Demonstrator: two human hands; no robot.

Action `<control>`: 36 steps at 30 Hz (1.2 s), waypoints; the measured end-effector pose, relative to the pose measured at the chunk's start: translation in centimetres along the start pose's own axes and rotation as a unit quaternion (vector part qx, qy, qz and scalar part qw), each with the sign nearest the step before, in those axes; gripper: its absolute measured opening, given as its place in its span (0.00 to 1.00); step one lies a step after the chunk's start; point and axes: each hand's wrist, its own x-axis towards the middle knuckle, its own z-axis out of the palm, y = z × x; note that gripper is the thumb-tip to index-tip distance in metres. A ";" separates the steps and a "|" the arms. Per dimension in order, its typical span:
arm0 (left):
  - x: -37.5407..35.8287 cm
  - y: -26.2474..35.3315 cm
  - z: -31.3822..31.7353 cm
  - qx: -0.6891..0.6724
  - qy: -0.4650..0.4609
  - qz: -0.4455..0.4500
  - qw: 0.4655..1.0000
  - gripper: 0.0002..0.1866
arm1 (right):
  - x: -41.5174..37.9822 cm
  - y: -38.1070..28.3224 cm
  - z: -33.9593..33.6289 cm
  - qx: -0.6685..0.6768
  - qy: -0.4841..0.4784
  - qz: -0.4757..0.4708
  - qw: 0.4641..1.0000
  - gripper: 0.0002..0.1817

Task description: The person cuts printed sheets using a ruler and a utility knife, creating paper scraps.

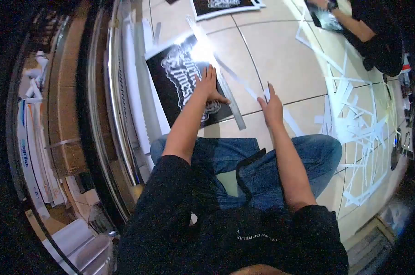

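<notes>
A black sheet [159, 75] with white ornate lettering and a pale border lies on the tiled floor in front of me. My left hand [208, 88] is pressed flat on it, fingers spread. Its thumb reaches onto a long metal ruler [233, 110] lying along the sheet's right side, where glare hides part of the edge. To the right, just above the floor, my right hand [273, 106] pinches the near end of a thin pale strip [239, 80] that runs back toward the ruler. A small thin pointed thing shows at its fingertips, too small to name.
Many white offcut strips [356, 114] lie tangled on the right. Another person's arm [356, 25] is at the upper right. A second black printed sheet [221, 5] lies at the top. Rolls [141, 91] and a cardboard box [63, 105] stand along the left.
</notes>
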 end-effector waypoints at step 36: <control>1.3 -5.3 1.8 -0.047 0.192 0.065 0.978 0.69 | 1.3 -5.5 -0.1 0.017 -0.136 0.095 0.986 0.50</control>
